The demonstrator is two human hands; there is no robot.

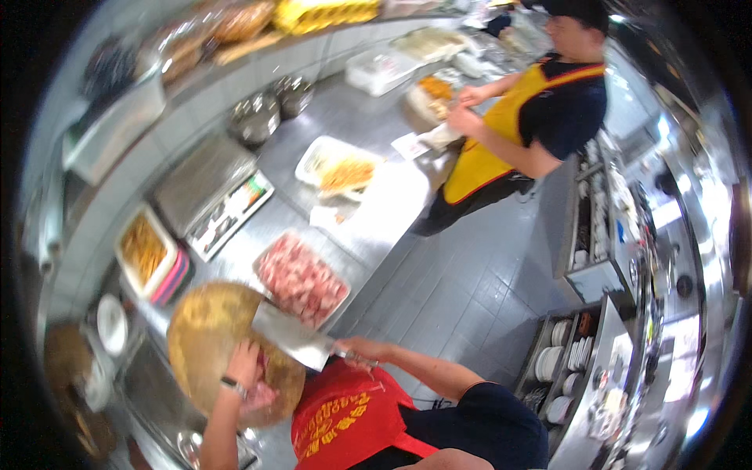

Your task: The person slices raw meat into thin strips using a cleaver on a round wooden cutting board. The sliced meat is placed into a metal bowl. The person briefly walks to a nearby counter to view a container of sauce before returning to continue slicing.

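My right hand (pixel 362 351) grips the handle of a broad metal cleaver (pixel 294 336), whose blade lies over the right edge of a round wooden chopping block (pixel 202 329). My left hand (pixel 242 365), with a band at the wrist, rests on pieces of raw pink meat (pixel 260 396) on the block. Part of the meat is hidden under its fingers. Just beyond the blade, a rectangular tray heaped with cut raw meat (pixel 301 276) stands on the steel counter (pixel 226 267).
A white tub of brownish strips (pixel 144 254) stands left of the block. Farther along are a basket of shredded food (pixel 346 170), metal bowls (pixel 255 117) and a plastic container (pixel 379 70). A co-worker in a yellow apron (pixel 490 147) handles something at the counter. Shelves of plates (pixel 549 364) stand at right.
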